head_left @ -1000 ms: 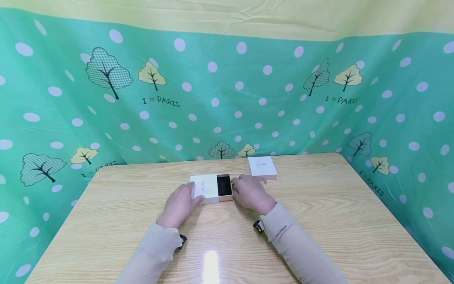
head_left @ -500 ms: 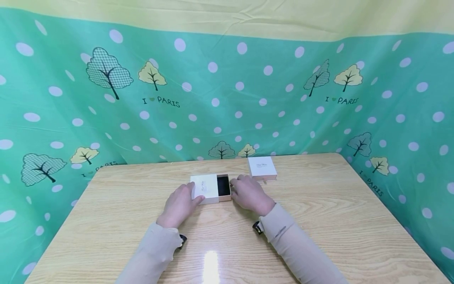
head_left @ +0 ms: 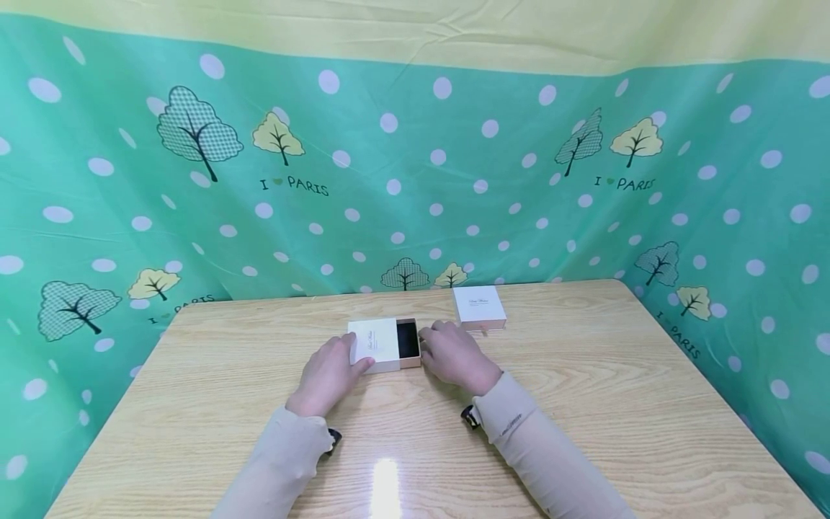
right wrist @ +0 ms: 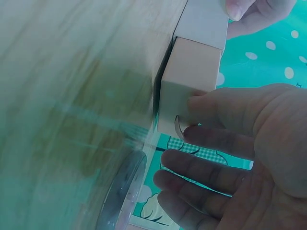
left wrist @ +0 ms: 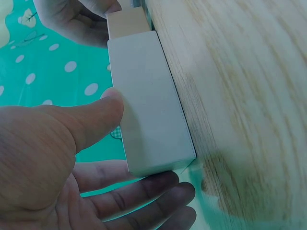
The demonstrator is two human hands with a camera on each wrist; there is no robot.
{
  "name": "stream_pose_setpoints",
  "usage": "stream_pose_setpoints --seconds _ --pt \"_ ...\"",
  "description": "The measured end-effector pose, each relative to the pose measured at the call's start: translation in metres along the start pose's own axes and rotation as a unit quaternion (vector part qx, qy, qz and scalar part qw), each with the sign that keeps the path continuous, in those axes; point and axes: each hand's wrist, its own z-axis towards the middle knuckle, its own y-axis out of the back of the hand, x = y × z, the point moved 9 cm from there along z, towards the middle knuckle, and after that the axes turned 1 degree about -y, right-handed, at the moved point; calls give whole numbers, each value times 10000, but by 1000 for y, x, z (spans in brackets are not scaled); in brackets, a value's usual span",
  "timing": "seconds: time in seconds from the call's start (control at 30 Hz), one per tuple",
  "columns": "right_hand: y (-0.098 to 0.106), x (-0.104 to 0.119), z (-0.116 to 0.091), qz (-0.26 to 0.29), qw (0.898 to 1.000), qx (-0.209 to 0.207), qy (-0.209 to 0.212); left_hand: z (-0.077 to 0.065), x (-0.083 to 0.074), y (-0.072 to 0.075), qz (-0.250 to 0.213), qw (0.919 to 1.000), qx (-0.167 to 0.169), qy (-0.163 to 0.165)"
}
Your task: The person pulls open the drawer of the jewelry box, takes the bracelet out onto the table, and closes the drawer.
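Note:
A white sliding box lies on the table, its sleeve (head_left: 376,344) printed with small script. From the right end sticks out a pinkish drawer (head_left: 411,362) with a black inside. My left hand (head_left: 328,371) holds the sleeve; in the left wrist view the thumb (left wrist: 103,112) lies along its front side and the fingers reach round its left end. At the drawer's outer end is my right hand (head_left: 457,355). In the right wrist view its thumb presses the end face beside a small ribbon tab (right wrist: 179,127), the other fingers extended below.
A second white box (head_left: 480,306) with a pinkish side and a small tab stands closed at the back right. The wooden table (head_left: 259,339) ends against a green dotted curtain (head_left: 363,216) behind. A bright reflection shows on the tabletop near the front.
The drawer has slid slightly left into the sleeve, and my right hand has moved left along with it. My left hand and the sleeve have stayed in place.

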Motion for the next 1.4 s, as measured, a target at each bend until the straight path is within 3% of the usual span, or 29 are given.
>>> stream_pose_setpoints --seconds 0.77,1.4 --pt "-5 1 0 27 10000 20 56 1 0 -2 -5 10000 22 -2" --pt "-7 6 -2 -288 9995 93 10 1 1 -1 25 10000 30 -35"
